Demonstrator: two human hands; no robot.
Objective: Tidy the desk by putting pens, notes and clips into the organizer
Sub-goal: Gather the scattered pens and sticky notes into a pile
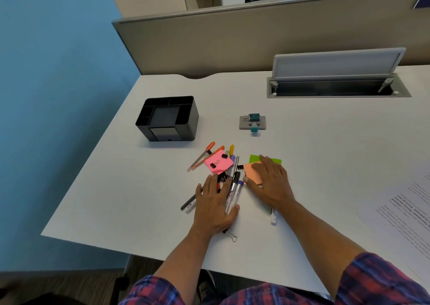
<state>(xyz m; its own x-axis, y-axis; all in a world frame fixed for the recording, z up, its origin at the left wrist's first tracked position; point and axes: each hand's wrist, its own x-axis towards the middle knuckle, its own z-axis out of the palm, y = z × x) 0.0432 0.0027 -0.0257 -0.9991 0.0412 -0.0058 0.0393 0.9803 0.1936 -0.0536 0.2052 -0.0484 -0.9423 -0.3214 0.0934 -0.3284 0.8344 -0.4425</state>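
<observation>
A black desk organizer [183, 120] with several compartments stands on the white desk, left of centre. In front of it lies a heap of pens [235, 183], a pink note pad [218, 163] with small black binder clips on it, an orange note pad [253, 173] and a green note [254, 158]. My left hand [214, 205] lies flat with straight fingers on the pens. My right hand [271, 183] rests flat on the orange pad and the green note. A binder clip [233, 236] shows below my left hand. A white pen tip [273, 217] sticks out under my right forearm.
A small grey stamp-like device [252, 121] with a teal part sits right of the organizer. An open cable tray with a raised lid [337, 81] is at the back right. Printed paper sheets [404, 214] lie at the right. The desk's left edge [93, 155] is near the organizer.
</observation>
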